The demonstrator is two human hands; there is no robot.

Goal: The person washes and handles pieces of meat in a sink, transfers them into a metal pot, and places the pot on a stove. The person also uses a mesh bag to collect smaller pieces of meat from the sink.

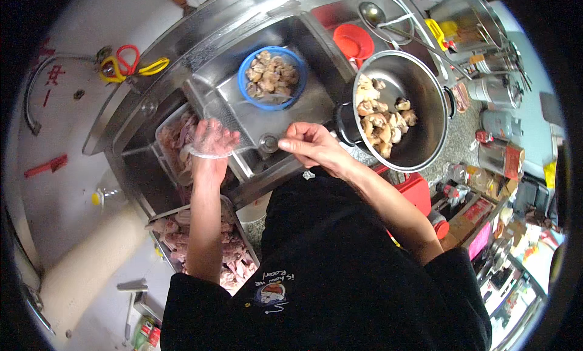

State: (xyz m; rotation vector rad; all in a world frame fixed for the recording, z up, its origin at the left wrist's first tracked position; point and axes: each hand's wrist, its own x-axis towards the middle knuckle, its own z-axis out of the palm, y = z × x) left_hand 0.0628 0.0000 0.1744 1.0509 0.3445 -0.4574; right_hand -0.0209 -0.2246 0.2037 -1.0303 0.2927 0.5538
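Observation:
My left hand [216, 134] is raised over the sink divider, inside thin clear plastic that looks like a disposable glove [210, 154] with its edge around my wrist. Its fingers are apart and slightly bent. My right hand [309, 143] is bare, thumb pressed to curled fingers, with nothing visible in it. It hovers at the sink's near edge, left of a large steel pot [423, 146] holding pale chunks of meat [382, 123]. In the sink basin [314, 100], a blue plastic basket [243, 93] holds more meat chunks [271, 75].
Left of the divider, a clear tub [171, 134] of raw meat sits in another basin. A metal tray [248, 246] of raw meat is below my left forearm. A red ladle [353, 41] and steel ladle [371, 14] lie beyond the pot. Scissors [127, 59] hang near the faucet.

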